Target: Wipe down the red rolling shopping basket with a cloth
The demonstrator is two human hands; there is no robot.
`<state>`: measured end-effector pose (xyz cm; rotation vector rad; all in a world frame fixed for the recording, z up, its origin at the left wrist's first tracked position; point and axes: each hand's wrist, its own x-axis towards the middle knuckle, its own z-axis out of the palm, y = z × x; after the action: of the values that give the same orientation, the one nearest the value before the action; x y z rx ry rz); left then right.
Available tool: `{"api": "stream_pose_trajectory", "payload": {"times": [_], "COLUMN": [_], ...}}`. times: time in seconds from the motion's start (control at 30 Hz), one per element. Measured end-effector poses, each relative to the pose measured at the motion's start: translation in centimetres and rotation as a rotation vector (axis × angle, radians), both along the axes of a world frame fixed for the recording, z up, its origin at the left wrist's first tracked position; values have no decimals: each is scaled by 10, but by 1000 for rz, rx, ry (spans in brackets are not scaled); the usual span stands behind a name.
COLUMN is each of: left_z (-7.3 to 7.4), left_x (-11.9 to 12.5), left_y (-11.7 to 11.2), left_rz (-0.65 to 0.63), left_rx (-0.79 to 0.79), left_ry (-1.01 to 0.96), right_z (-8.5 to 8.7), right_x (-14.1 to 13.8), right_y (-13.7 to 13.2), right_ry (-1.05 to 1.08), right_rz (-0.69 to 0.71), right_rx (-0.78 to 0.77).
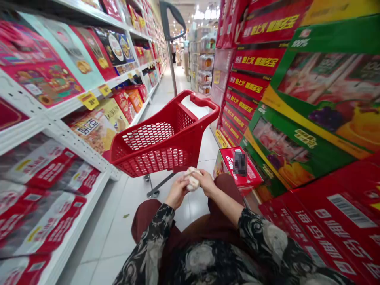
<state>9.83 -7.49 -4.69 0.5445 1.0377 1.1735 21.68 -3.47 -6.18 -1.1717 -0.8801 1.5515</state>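
Note:
Between my knees, both hands are closed round a small crumpled whitish bundle (192, 179); it looks like cloth, but its exact kind is unclear. My left hand (177, 192) grips it from the left, fingers partly hidden behind it. From the right, my right hand (205, 182) presses its fingers onto the bundle's upper side. Just beyond the hands stands a red plastic shopping cart (157, 148) with a perforated basket, and nothing shows inside it.
White shelves (56, 114) with packaged goods line the left. On the right rise stacked red drink cartons (252, 61) and green juice boxes (326, 91). A red Meco box (236, 168) sits low beside my right knee. A grey-handled pole (172, 67) stands behind the cart on the tiled floor (113, 225).

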Motion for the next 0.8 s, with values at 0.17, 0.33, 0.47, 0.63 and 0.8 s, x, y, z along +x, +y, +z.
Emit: {"api": "stream_pose_trajectory", "payload": {"times": [0.17, 0.33, 0.47, 0.63, 0.8], "left_z": [-4, -1, 13, 17, 11], "left_x": [14, 11, 11, 25, 8], "left_y": [3, 3, -1, -7, 9], "left_rz": [-13, 129, 206, 144, 265], "left_rx": [-8, -53, -42, 128, 79], "left_ry": [175, 161, 129, 35, 245], "right_z": [0, -1, 0, -4, 2], "right_x": [-1, -1, 1, -4, 2], "right_y": [-4, -11, -18, -24, -22], "right_ry": [17, 91, 237, 298, -181], "right_rz": [-184, -61, 96, -58, 49], "right_rx": [48, -19, -75, 13, 293]}}
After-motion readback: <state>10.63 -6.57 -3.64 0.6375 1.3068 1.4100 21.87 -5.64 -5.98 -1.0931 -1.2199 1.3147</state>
